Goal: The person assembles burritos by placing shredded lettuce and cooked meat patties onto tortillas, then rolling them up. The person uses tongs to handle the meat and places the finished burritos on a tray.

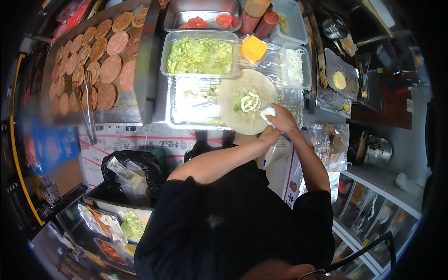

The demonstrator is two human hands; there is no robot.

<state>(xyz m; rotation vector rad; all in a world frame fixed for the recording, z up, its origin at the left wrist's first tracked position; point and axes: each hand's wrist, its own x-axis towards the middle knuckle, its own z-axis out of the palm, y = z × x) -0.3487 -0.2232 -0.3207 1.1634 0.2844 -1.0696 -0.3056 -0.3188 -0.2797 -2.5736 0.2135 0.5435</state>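
Both of my hands are closed on a soft white sauce bag (268,113) just above the right edge of a round flat tortilla (230,114). My right hand (284,119) grips it near its upper end. Lower down, my left hand (270,135) is wrapped round it, and part of the bag shows below that hand. Swirls of creamy white sauce (251,102) lie on shredded lettuce (239,103) in the middle of the tortilla. The tortilla rests on a shiny metal tray (186,112). My fingers hide much of the bag.
Behind the tortilla stand a tub of shredded lettuce (200,55), cheese slices (253,48), sliced onion (294,67), tomato slices (195,23) and sauce bottles (267,25). A griddle with several patties (111,69) and metal tongs (86,107) is at left. Foil-covered surfaces (330,140) lie right.
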